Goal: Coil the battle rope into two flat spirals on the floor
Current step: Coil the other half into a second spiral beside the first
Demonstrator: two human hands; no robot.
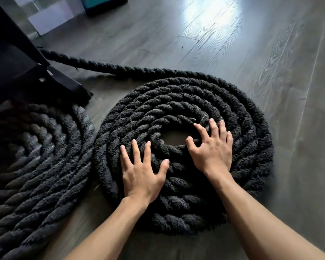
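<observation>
Two flat spirals of rope lay touching on the floor. The left grip was spread flat on the right spiral's near turns. The right grip was spread too, its bent fingertips pressing the inner turns by the open centre.

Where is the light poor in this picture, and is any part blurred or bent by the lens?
Head view: glare washes out the floor at the top; the left spiral lies in shadow; the right spiral is well lit and sharp; the plank lines bend toward the right edge, a wide-angle effect.
</observation>
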